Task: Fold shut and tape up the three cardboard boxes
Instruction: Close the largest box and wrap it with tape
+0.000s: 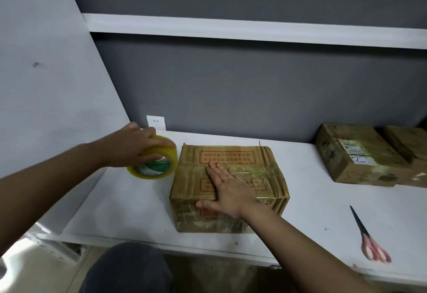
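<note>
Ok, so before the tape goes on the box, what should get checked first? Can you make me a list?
1. Flaps of the brown cardboard box with red print folded flat: ok.
2. Right hand pressing flat on the box top to keep it shut: ok.
3. Left hand gripping the yellowish roll of clear tape: ok.
4. Loose tape end found and peeled up: cannot tell.
5. Pink-handled scissors lying on the white table, ready for cutting: ok.
6. Two other cardboard boxes at the right fully taped: cannot tell.
</note>
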A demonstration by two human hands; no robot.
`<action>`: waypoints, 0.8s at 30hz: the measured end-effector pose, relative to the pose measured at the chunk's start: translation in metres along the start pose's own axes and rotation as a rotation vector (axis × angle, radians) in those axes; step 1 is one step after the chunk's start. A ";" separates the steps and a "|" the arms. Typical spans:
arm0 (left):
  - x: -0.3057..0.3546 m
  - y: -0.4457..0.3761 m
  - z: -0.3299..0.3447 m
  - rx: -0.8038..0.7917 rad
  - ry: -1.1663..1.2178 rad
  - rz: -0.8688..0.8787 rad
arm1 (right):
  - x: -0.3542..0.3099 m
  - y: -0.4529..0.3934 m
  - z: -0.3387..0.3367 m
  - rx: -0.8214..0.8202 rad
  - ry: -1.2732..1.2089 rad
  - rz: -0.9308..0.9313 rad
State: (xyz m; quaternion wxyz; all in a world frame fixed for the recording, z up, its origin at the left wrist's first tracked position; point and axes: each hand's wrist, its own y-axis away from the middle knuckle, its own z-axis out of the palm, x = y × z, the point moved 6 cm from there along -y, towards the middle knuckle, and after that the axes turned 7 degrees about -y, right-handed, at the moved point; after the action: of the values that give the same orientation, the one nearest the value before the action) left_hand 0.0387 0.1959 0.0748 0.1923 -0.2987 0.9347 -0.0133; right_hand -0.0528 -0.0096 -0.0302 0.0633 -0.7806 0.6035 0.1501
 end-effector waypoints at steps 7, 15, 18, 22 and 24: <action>-0.008 0.015 0.039 -0.132 0.060 -0.094 | 0.002 -0.001 0.001 -0.017 -0.005 -0.002; 0.052 0.036 0.072 -0.048 0.775 -0.325 | 0.049 0.026 -0.031 -0.071 0.050 -0.137; 0.099 0.023 0.072 0.051 0.998 -0.392 | 0.085 0.041 -0.052 -0.143 0.069 -0.067; 0.147 0.003 0.071 0.107 1.101 -0.509 | 0.097 0.047 -0.055 -0.161 -0.218 0.109; 0.168 -0.004 0.067 0.141 1.089 -0.519 | 0.082 0.042 -0.047 -0.069 -0.288 0.106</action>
State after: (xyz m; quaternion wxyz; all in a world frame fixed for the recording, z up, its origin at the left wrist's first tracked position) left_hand -0.0601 0.1042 -0.0457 -0.3037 -0.4535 0.7924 -0.2725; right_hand -0.0677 -0.1092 -0.0074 0.1145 -0.7195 0.6231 0.2845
